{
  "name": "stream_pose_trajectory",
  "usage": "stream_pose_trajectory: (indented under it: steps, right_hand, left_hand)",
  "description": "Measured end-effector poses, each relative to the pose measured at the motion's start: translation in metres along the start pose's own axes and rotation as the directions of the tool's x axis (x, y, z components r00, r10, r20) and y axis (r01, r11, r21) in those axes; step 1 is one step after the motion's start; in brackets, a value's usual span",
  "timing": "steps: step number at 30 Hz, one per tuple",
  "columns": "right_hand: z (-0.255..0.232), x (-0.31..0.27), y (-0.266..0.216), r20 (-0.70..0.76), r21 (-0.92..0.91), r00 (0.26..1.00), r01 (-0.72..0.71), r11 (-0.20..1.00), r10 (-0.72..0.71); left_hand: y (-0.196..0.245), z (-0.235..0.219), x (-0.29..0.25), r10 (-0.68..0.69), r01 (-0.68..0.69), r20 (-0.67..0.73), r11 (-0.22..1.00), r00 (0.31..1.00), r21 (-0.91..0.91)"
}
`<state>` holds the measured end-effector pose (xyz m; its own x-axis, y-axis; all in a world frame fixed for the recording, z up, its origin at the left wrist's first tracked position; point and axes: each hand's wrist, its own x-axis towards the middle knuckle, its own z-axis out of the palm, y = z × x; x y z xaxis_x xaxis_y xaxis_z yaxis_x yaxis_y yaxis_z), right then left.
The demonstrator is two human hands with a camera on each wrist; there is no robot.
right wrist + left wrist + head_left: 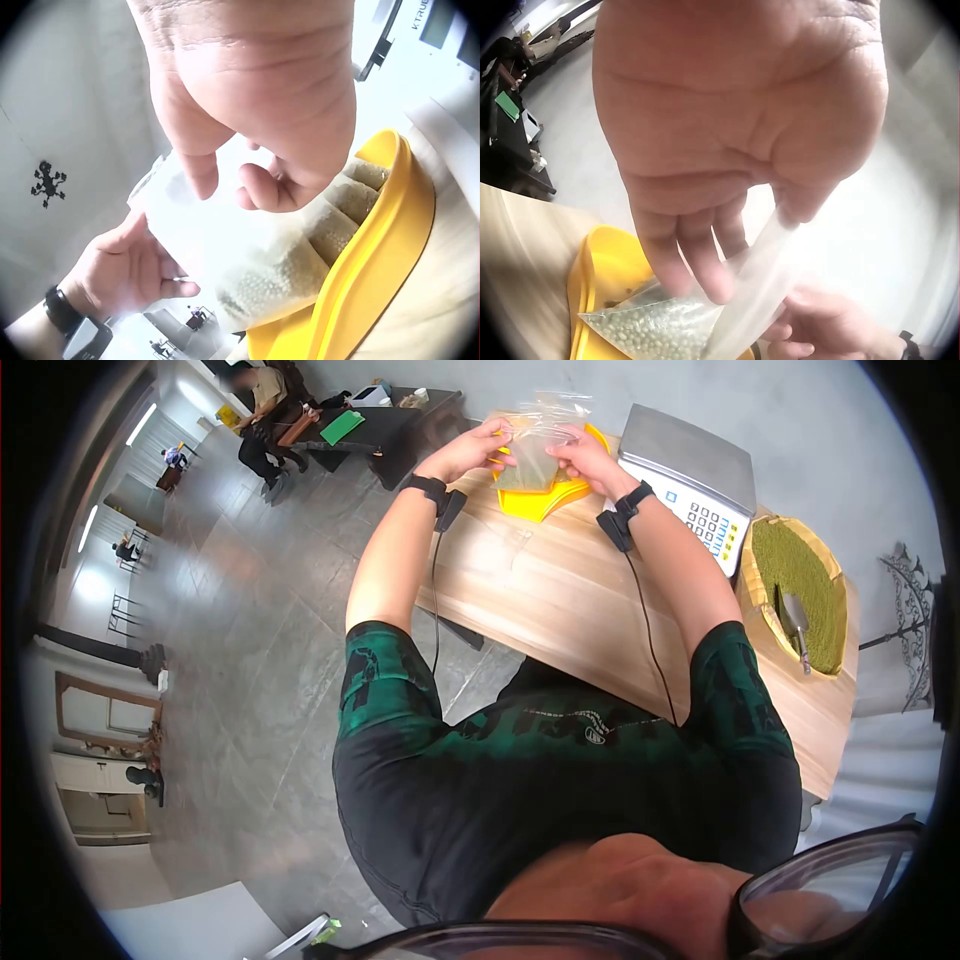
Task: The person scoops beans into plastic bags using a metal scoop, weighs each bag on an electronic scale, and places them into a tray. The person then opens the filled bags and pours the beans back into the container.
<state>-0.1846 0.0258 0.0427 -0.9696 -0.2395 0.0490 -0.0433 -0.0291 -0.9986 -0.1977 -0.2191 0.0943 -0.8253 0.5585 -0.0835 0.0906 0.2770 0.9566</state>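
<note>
A clear plastic bag (535,452) with small green beans (652,330) in its bottom hangs upright between my two hands. My left hand (474,451) pinches one upper side of it between thumb and fingers. On the other side my right hand (592,458) grips the upper edge, its fingertips curled in. Below and behind the bag is a yellow tray (379,244) on the table. Several more filled bags (337,232) stand in that tray, side by side. The held bag overlaps the tray's rim in the right wrist view.
A digital scale (690,455) stands right of the tray. Beyond it, an open paper sack (755,605) of green beans holds a metal scoop (795,615). Cables (648,625) run from both wrist bands over the wooden table (520,570). A dark table (400,430) and a seated person are at the far left.
</note>
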Motion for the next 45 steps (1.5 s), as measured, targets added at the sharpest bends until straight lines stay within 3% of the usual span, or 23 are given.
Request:
stream_pose_trajectory:
  steps: [4, 6, 7, 12, 15, 21, 22, 24, 28, 30, 32, 34, 35, 37, 39, 40, 42, 43, 45]
  right_hand:
    - [-0.005, 0.004, 0.004, 0.012, -0.117, 1.0, 0.006, 0.993, -0.004]
    - [-0.003, 0.004, 0.003, -0.043, -0.304, 0.988, 0.131, 0.944, -0.151]
    - [-0.002, 0.004, 0.003, -0.047, -0.306, 0.988, 0.129, 0.943, -0.15]
    - [0.002, 0.013, 0.012, -0.072, -0.443, 0.906, 0.345, 0.828, -0.416]
    - [0.003, 0.013, 0.005, -0.072, -0.517, 0.911, 0.313, 0.797, -0.405]
    - [0.011, 0.009, 0.0, -0.15, -0.433, 0.852, 0.399, 0.808, -0.501]
    - [0.009, 0.011, 0.004, -0.152, -0.433, 0.854, 0.396, 0.81, -0.498]
    - [0.005, 0.013, 0.011, -0.079, -0.514, 0.925, 0.281, 0.81, -0.371]
    - [0.008, 0.006, 0.006, -0.067, -0.5, 0.929, 0.285, 0.818, -0.365]
    - [0.01, 0.005, 0.012, -0.065, -0.399, 0.972, 0.183, 0.899, -0.227]
    - [0.012, -0.004, 0.013, -0.057, -0.37, 0.976, 0.176, 0.912, -0.211]
    - [0.013, -0.021, 0.012, -0.051, -0.343, 0.978, 0.172, 0.923, -0.202]
    - [0.015, -0.036, 0.011, -0.128, -0.294, 0.951, 0.234, 0.927, -0.28]
    - [0.013, -0.059, 0.013, -0.213, -0.252, 0.913, 0.292, 0.923, -0.347]
    - [0.005, -0.079, 0.022, -0.186, -0.263, 0.92, 0.292, 0.92, -0.345]
    - [0.004, -0.091, 0.024, -0.19, -0.261, 0.924, 0.279, 0.924, -0.333]
    - [0.004, -0.116, 0.021, -0.052, -0.299, 0.963, 0.236, 0.925, -0.263]
    - [0.004, -0.129, 0.017, -0.053, -0.296, 0.966, 0.228, 0.928, -0.254]
    - [0.005, -0.157, 0.005, 0.084, -0.389, 0.996, 0.065, 0.919, -0.035]
  left_hand:
    - [-0.009, -0.002, 0.001, -0.028, 0.028, -0.079, 1.0, 0.996, -0.002]
    - [-0.012, -0.003, 0.004, -0.023, 0.022, -0.098, 1.0, 0.995, -0.017]
    - [-0.013, -0.003, 0.005, -0.021, 0.018, -0.122, 0.999, 0.992, -0.029]
    - [-0.017, -0.004, 0.013, -0.026, 0.023, -0.186, 1.0, 0.982, -0.014]
    - [-0.013, -0.001, 0.013, -0.002, -0.007, -0.222, 0.999, 0.975, -0.038]
    - [-0.011, 0.001, 0.015, -0.022, 0.005, -0.215, 0.997, 0.976, -0.08]
    - [-0.013, 0.002, 0.015, -0.038, 0.023, -0.217, 0.997, 0.975, -0.074]
    - [-0.019, 0.006, 0.014, -0.061, 0.05, -0.226, 0.997, 0.972, -0.056]
    - [-0.021, 0.003, 0.013, -0.046, 0.043, -0.236, 0.999, 0.971, -0.018]
    - [-0.028, 0.004, 0.01, -0.036, 0.047, -0.277, 0.998, 0.96, 0.033]
    - [-0.034, 0.001, 0.001, -0.02, 0.05, -0.322, 0.995, 0.946, 0.084]
    - [-0.044, -0.004, -0.016, 0.238, -0.029, -0.456, 0.907, 0.858, 0.42]
    - [-0.05, -0.003, -0.027, 0.415, -0.115, -0.452, 0.824, 0.79, 0.555]
    - [-0.058, 0.01, -0.056, 0.322, -0.079, -0.348, 0.824, 0.881, 0.562]
    - [-0.039, 0.054, -0.089, 0.061, 0.127, -0.238, 0.704, 0.969, 0.698]
    - [-0.045, 0.067, -0.094, -0.044, 0.149, -0.157, 0.637, 0.987, 0.756]
    - [-0.045, 0.095, -0.107, -0.096, 0.172, -0.143, 0.467, 0.985, 0.867]
    - [-0.054, 0.098, -0.106, -0.104, 0.174, -0.141, 0.47, 0.985, 0.865]
    - [-0.075, 0.102, -0.099, -0.123, 0.107, -0.057, 0.45, 0.991, 0.887]
